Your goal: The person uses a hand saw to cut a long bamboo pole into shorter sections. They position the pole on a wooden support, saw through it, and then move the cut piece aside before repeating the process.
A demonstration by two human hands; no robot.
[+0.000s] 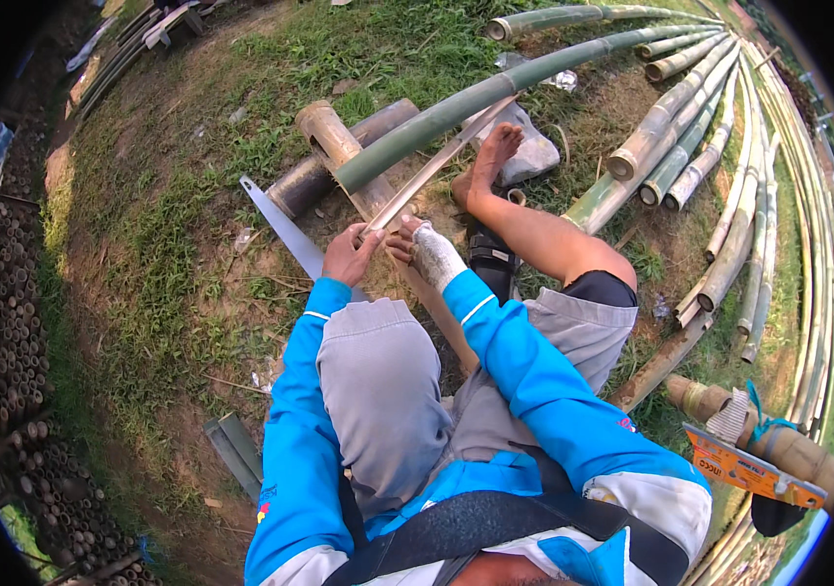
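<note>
My left hand [347, 256] pinches the near end of a long, narrow split bamboo strip [446, 154]. The strip slants away to the upper right, beside a thick green bamboo pole [456, 107]. In a white fingerless glove, my right hand [425, 250] is curled close by the strip's near end; what its fingers hold is hidden. A bamboo piece with a notched top [337, 145] lies under the green pole's cut end, across a darker bamboo log [305, 184]. To the left of my left hand, a saw blade [282, 227] points up and away, its lower part covered by my arm and knee.
Several cut bamboo poles [671, 127] fan out at the right. My bare foot [495, 156] is beside a pale stone [531, 151]. An orange-sleeved saw [749, 469] is by a bamboo pole at the lower right. Stacked bamboo ends [2, 322] line the left.
</note>
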